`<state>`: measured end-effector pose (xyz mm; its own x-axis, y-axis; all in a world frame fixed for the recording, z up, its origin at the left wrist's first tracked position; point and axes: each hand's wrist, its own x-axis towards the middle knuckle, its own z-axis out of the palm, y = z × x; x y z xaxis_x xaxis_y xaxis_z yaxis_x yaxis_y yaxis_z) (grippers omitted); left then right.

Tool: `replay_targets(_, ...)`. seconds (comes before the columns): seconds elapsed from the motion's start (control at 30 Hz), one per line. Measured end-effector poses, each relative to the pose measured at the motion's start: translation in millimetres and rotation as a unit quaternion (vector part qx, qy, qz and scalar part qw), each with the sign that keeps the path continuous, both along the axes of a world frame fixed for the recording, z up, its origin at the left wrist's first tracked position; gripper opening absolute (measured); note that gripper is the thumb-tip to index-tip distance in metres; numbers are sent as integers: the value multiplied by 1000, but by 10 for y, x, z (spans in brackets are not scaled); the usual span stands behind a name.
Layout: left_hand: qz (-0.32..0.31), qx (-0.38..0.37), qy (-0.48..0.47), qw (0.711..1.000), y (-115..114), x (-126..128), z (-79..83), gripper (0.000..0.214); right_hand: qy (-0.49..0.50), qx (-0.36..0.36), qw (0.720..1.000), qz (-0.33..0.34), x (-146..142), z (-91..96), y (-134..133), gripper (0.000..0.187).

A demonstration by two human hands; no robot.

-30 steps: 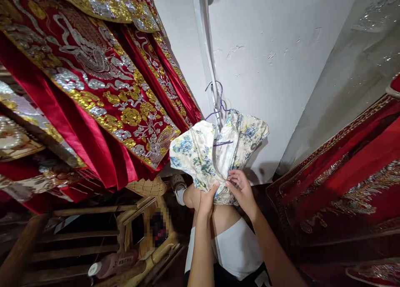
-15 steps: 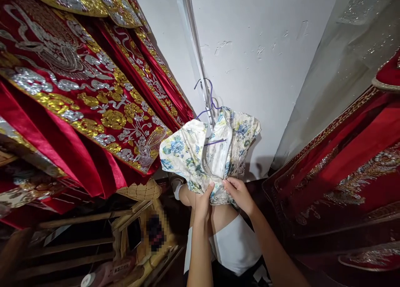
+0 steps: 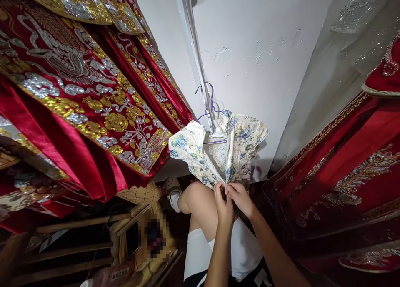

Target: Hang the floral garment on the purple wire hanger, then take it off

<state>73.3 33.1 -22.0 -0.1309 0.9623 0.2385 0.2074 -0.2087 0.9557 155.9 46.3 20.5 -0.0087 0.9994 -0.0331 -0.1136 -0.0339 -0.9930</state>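
A short-sleeved floral top (image 3: 192,153), white with blue and yellow flowers, hangs on a thin purple hanger (image 3: 211,96) in front of the white wall. Its front edges spread in a V and meet low down, where both hands are. My left hand (image 3: 222,201) has its fingers curled in a pinch on the top at the point of the V. Right beside it, my right hand (image 3: 239,197) pinches the other edge between thumb and fingers. The fingertips nearly touch, and the exact bit of cloth or fastening between them is too small to make out.
Red robes with gold and silver embroidery (image 3: 118,112) hang at left, and a beaded red garment (image 3: 340,162) at right. A metal pole (image 3: 195,49) runs down the white wall (image 3: 250,24). Bamboo furniture (image 3: 125,224) stands lower left, near a woven hat-like piece (image 3: 140,194).
Both hands have come together at the bottom of the V, the left moving right. The top's front edges are drawn closer, and the top has shifted slightly right. More of my bent leg shows.
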Motion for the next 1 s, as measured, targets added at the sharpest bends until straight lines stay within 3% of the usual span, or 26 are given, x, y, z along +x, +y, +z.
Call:
replay_targets(0.23, -15, 6, -5, 1000, -9, -186, 50, 21, -11, -16, 998, 55, -94, 57, -49, 35)
replay_targets(0.37, -12, 2, -16, 1000, 4, -187, 91, 25, 53, -37, 998, 9, -149, 70, -123, 45)
replay_targets(0.43, -18, 4, -4, 1000, 11, -156, 69, 26, 82, -39, 996, -20, -105, 181, -61, 50)
replay_targets(0.53, -16, 20, 61, 998, 14, -109, 21, 25, 95, 10, 995, -33, 72, 624, 238, 48)
replay_targets(0.7, 16, 44, 181, 982, 7, -69, 22, 22, 113, 111, 987, 6, 339, 1726, 861, 33)
replay_targets(0.77, 9, 34, 195, 980, -5, -68, 42, 21, 119, 118, 986, 8, 346, 1977, 933, 29)
replay_targets(0.83, -22, 9, 189, 982, -15, -89, 85, 18, 100, 116, 988, 15, 312, 2033, 890, 27)
replay_targets(0.9, -83, -7, 161, 983, 0, -146, 204, 10, 78, 118, 990, 24, 275, 1948, 802, 26)
replay_targets(1.0, -142, 37, 101, 984, 124, -300, 647, 17, 60, 120, 991, 25, 248, 1766, 728, 28)
